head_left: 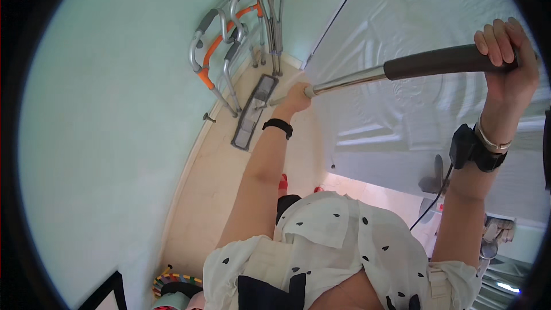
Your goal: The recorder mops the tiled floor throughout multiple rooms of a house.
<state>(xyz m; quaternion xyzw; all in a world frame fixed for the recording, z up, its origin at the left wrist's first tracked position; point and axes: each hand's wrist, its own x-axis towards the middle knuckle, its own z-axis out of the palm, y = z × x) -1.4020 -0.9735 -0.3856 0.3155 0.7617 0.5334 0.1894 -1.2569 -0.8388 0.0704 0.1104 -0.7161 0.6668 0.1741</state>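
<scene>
A flat mop [422,64] slants across the view, with a dark foam grip at its upper end and a shiny metal pole. My right hand [511,49] is closed round the end of the dark grip, high on the right. Lower on the pole, my left hand [295,98] wraps round it near a pale collar. The grey rectangular mop head [247,129] lies on the beige floor beyond my left hand, below the walking frame. My left fingers are partly turned away from view.
A silver and orange walking frame [208,51] stands against the pale green wall [109,109], with metal crutches [274,28] beside it. A door stopper [209,117] sticks out near the skirting. The white door [373,117] borders the right side. Below left is a colourful basket [172,278].
</scene>
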